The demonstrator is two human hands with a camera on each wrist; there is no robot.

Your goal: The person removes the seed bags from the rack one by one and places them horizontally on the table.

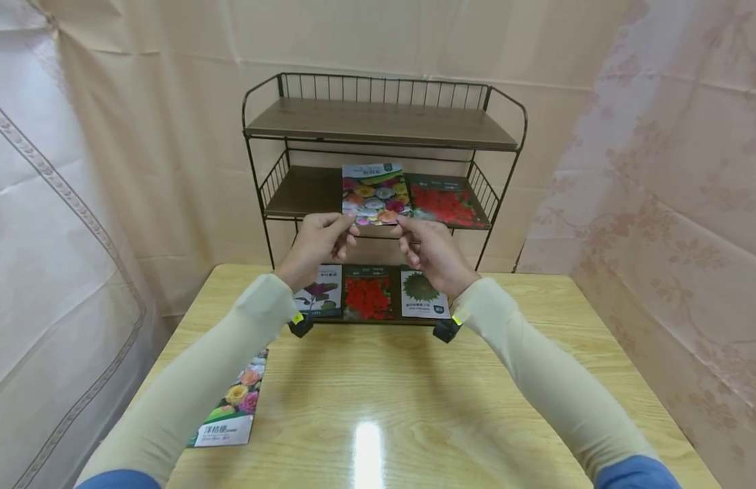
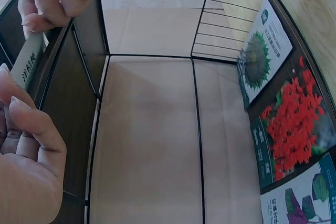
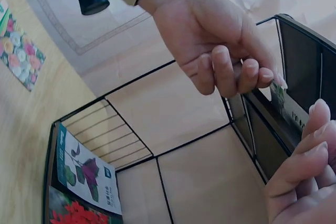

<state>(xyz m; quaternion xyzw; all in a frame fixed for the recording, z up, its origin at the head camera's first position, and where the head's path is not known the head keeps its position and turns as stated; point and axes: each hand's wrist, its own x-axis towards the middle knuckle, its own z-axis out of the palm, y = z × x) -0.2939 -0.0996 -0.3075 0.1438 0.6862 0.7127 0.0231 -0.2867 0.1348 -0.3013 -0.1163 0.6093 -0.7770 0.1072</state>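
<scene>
Both hands are at a flower seed packet (image 1: 375,192) with many-coloured blooms, at the middle shelf (image 1: 310,192) of a dark rack. My left hand (image 1: 319,246) pinches its near left corner between thumb and fingers. At the near right corner, my right hand (image 1: 434,251) pinches it likewise. The packet's far part overlaps the shelf board in the head view. To its right on this shelf lies a red-flower packet (image 1: 446,204). From the left wrist view, only a narrow strip of the held packet (image 2: 26,66) shows between the hands.
On the bottom shelf lie a purple-flower packet (image 1: 322,293), another red-flower packet (image 1: 368,293) and a packet with a green spiky flower head (image 1: 422,293). One more many-coloured packet (image 1: 234,407) lies on the wooden table (image 1: 365,380), partly under the left forearm. The rack's top shelf (image 1: 378,121) overhangs.
</scene>
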